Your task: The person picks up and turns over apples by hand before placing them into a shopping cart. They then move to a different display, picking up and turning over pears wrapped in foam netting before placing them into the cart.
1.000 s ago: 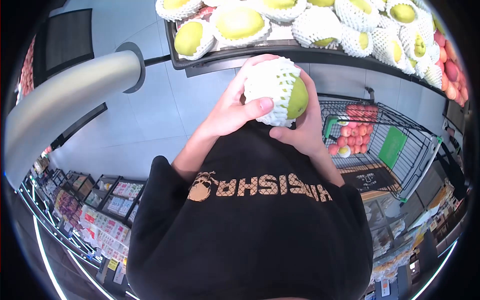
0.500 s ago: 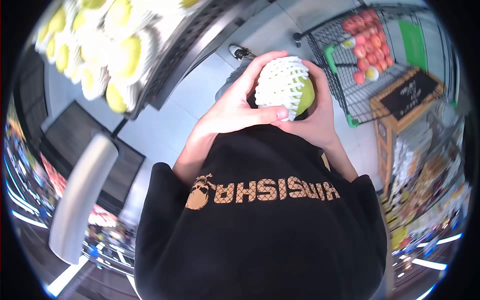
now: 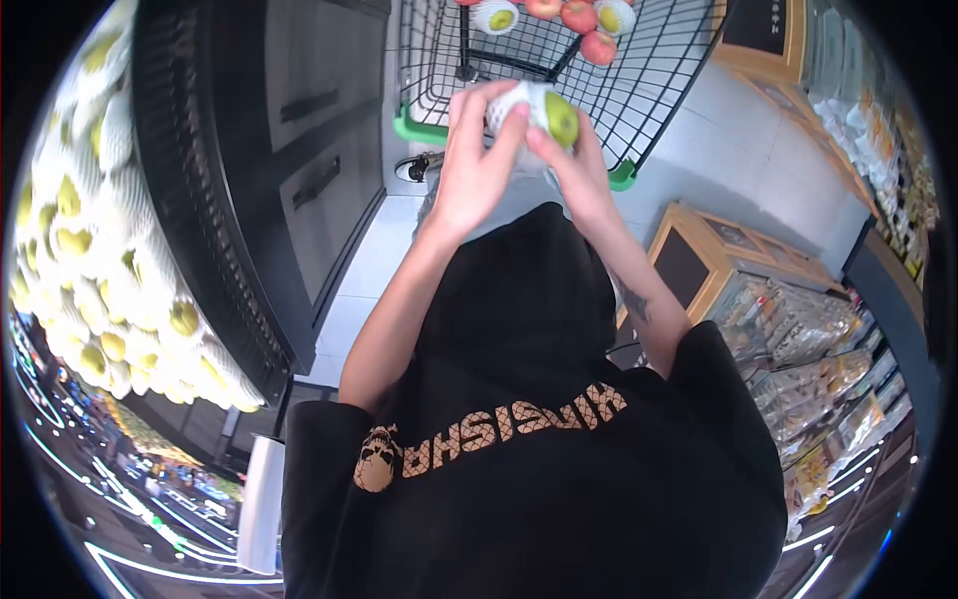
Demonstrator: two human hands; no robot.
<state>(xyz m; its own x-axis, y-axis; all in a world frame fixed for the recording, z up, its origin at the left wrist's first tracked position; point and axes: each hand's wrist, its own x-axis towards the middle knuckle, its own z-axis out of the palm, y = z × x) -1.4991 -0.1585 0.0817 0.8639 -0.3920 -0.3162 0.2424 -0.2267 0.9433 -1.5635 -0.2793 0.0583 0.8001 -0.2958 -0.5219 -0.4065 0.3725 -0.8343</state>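
Above the near edge of the shopping cart (image 3: 667, 107), I hold a green pear (image 3: 563, 122) partly wrapped in a white foam net. The fingers and thumb of my left hand (image 3: 471, 168) close on its netted side. My right hand (image 3: 579, 172) wraps the bare side, its thumb pressed near the pear's end. Part of the net is hidden behind my fingers. Beyond the hands, in the cart, lie several red apples (image 3: 598, 48) and a netted pear (image 3: 495, 17) at the left, with another netted pear (image 3: 615, 16) at the right.
On the left, a dark-edged display stand (image 3: 190, 200) bears many netted pears (image 3: 75, 240). To the right stand a wooden-framed shelf unit (image 3: 689, 250) and bagged goods (image 3: 798, 329). Dark drawers (image 3: 324, 110) line the floor's left side.
My view and body have turned toward the cart, now straight ahead. My hands have brought the pear over its near edge and tilted it, with its bare end now to the right.
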